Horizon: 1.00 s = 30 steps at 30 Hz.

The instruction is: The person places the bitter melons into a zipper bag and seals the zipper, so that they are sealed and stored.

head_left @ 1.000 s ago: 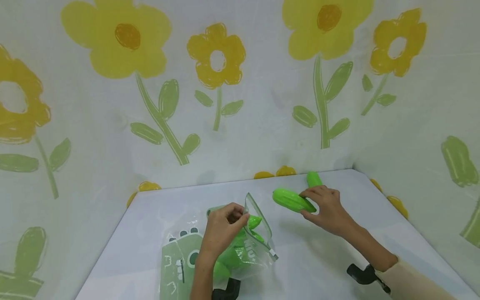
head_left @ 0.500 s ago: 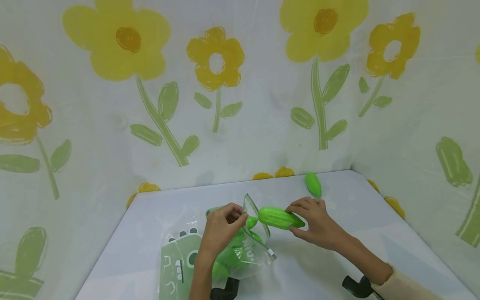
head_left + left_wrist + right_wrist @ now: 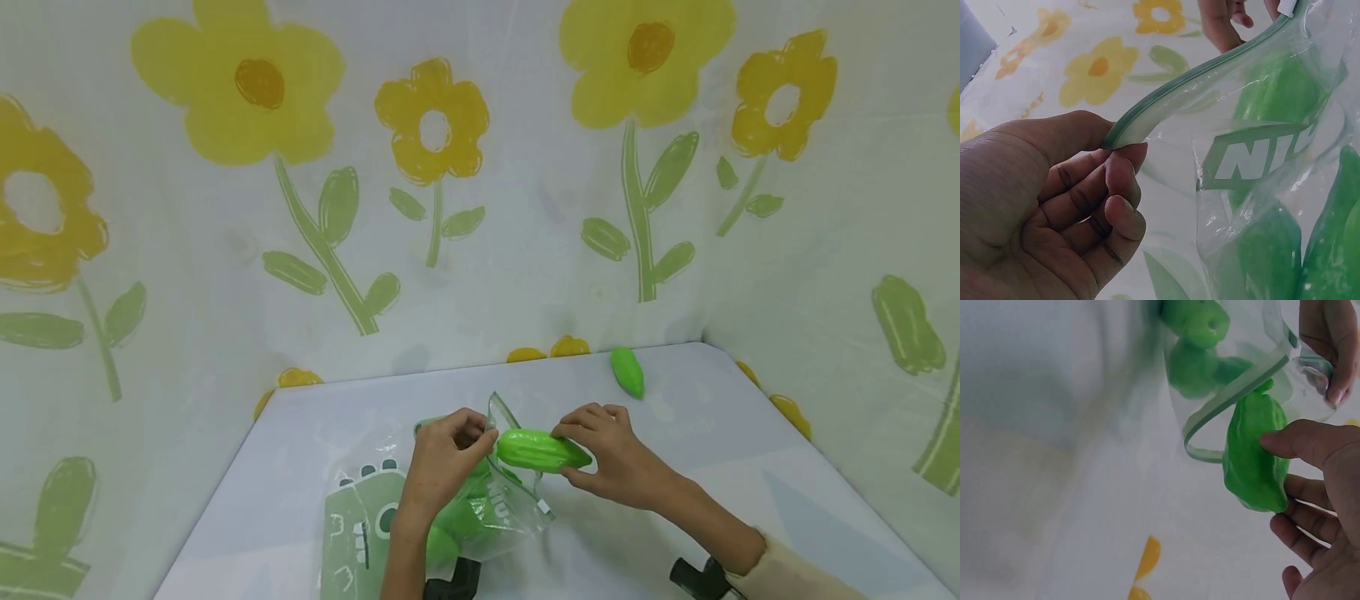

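Observation:
My left hand [image 3: 444,460] pinches the rim of a clear zip bag [image 3: 517,527] printed with a green dinosaur; its mouth stands open toward the right. Between thumb and fingers, my right hand [image 3: 613,454] holds a bright green, ridged toy vegetable [image 3: 531,451] that tapers to a point. The stem end reaches the bag's mouth, just past the green zip strip [image 3: 1235,394] in the right wrist view. Several green toy fruits or vegetables [image 3: 1192,367] show through the plastic. In the left wrist view, thumb and forefinger grip one end of the zip strip [image 3: 1200,70].
Another green toy vegetable [image 3: 627,372] lies near the back edge of the white table [image 3: 720,417]. A white slider [image 3: 544,507] sits at the lower end of the zip. Behind the table hangs a white cloth [image 3: 517,250] with yellow flowers.
My right hand has carried the green toy vegetable left and down to the bag's mouth. The left hand stays at the rim. The vegetable at the back has come into fuller view.

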Available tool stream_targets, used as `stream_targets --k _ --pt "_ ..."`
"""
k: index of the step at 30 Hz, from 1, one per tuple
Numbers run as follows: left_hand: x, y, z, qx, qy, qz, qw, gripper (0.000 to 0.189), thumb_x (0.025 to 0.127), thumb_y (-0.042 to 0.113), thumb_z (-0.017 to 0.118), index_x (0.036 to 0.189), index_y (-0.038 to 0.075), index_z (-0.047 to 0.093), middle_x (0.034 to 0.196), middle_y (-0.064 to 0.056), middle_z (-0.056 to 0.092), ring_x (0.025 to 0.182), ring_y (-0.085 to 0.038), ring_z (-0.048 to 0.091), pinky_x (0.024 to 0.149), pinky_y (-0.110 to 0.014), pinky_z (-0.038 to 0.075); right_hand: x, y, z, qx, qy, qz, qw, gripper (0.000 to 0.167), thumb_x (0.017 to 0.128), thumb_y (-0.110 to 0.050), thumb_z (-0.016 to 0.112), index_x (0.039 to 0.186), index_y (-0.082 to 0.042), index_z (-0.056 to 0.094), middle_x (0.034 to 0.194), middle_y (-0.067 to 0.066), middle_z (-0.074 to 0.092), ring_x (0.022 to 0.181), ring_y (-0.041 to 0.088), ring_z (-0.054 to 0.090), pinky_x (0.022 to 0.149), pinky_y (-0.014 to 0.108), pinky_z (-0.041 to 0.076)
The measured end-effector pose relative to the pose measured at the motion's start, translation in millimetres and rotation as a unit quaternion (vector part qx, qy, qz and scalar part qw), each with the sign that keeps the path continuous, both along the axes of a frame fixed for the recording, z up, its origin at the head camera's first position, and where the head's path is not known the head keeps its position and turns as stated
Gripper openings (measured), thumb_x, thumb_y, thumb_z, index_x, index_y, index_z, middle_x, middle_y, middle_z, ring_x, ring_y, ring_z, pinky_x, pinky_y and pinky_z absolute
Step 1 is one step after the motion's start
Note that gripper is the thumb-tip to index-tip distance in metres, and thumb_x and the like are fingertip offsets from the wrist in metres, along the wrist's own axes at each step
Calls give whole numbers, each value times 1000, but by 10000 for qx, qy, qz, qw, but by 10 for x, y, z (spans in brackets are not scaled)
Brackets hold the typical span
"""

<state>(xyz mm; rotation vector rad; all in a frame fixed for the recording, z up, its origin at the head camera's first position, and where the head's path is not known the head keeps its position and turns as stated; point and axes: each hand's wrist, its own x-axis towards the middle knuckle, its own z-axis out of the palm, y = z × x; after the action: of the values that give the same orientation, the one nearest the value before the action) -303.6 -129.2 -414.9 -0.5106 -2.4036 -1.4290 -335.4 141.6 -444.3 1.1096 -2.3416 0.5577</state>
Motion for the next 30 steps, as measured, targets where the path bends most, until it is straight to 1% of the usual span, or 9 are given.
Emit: stream_targets --k 9,13,21,30 --pt "2 10 36 -29 8 14 10000 5 93 19 73 96 15 72 79 10 66 70 -7 63 67 -27 55 -21 -123 9 74 54 172 9998 44 74 -22 89 113 -16 69 110 -9 62 108 12 53 90 50 33" --pt "8 10 34 -11 -36 -35 10000 6 93 19 73 96 14 72 79 10 66 70 -8 63 68 -27 55 -29 -196 23 181 46 222 9996 44 74 -22 89 113 -16 69 110 -9 61 107 13 53 89 50 33" --pt "8 6 25 4 -21 -3 10000 6 93 19 74 95 13 72 77 10 66 68 -8 63 67 -26 55 -32 -337 69 270 -39 349 9990 42 76 -25 88 113 -15 70 111 -7 61 109 14 52 90 50 34" --pt "4 23 30 8 -59 -68 10000 6 94 20 73 96 14 72 77 10 67 69 -7 64 67 -26 55 -46 -415 57 290 -36 390 9988 42 78 -25 87 114 -16 69 112 -7 61 109 13 52 89 49 35"
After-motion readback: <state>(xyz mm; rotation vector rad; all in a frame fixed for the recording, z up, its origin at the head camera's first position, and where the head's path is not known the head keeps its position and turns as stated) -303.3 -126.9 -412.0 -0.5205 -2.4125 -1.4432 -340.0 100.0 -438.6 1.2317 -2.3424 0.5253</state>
